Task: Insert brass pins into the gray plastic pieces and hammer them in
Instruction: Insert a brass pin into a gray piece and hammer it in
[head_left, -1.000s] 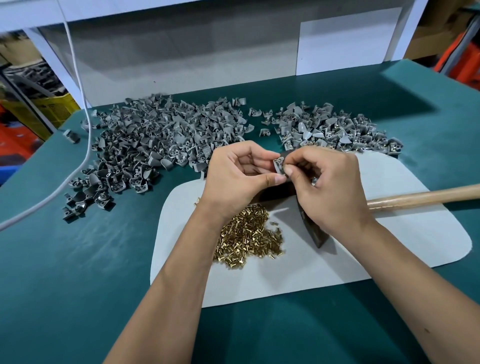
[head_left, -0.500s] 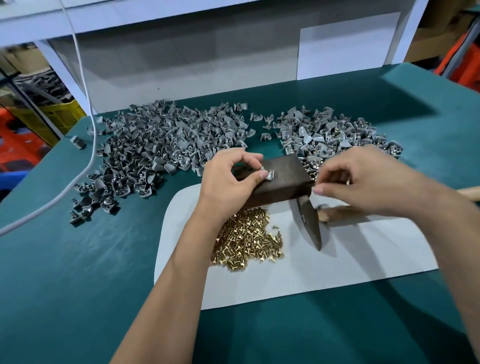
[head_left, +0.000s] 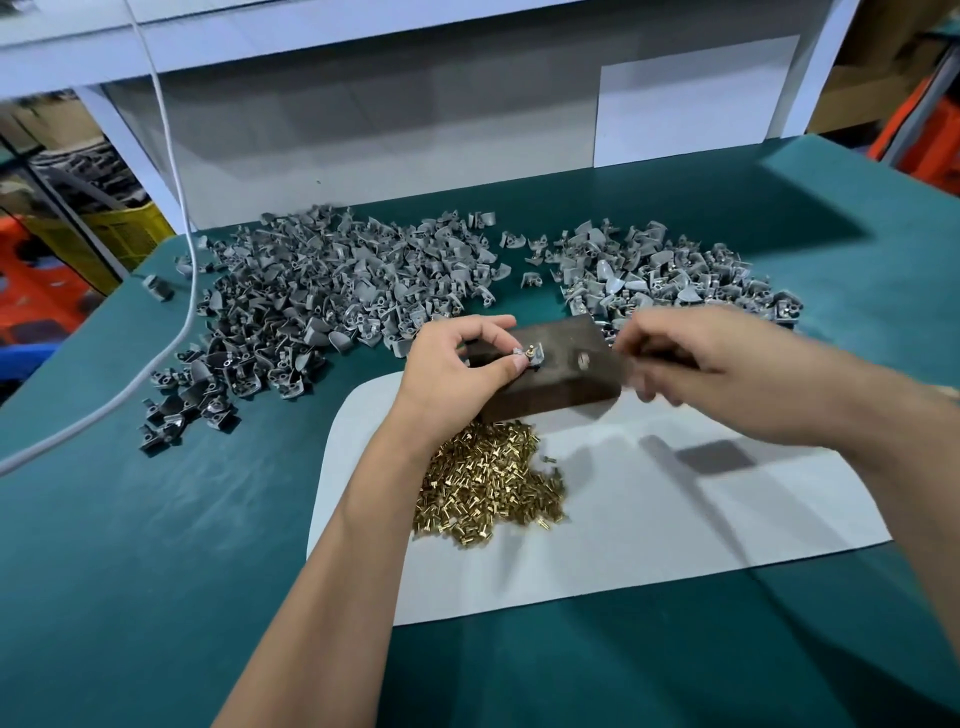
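**Pin standing in the piece, on the block**

My left hand (head_left: 457, 364) pinches a small gray plastic piece (head_left: 527, 355) between thumb and forefinger, holding it down on top of the dark block (head_left: 561, 374). A brass pin (head_left: 532, 352) stands upright in the piece, its head showing above the plastic. The other fingers of that hand are curled in behind.

My right hand (head_left: 727, 374) is raised just right of the block, over its far end, and it is blurred. The fingers look curled, with something dark running through them (I cannot tell what, nor how tightly I hold it). A dark shadow lies on the pale mat (head_left: 675, 530) below that hand.

The block sits on the far edge of the mat, and the loose heap of brass pins (head_left: 488, 488) lies on the mat just in front of it, near my left wrist. Nothing is in a container here: the pins and pieces all lie loose.

Beyond the block, on the green table (head_left: 156, 545), a large pile of gray pieces (head_left: 322, 306) spreads to the left and a smaller pile (head_left: 670, 280) lies to the right, with a few strays between them. A white cable (head_left: 182, 291) hangs down across the left side of the table. I can read no writing or labels anywhere.
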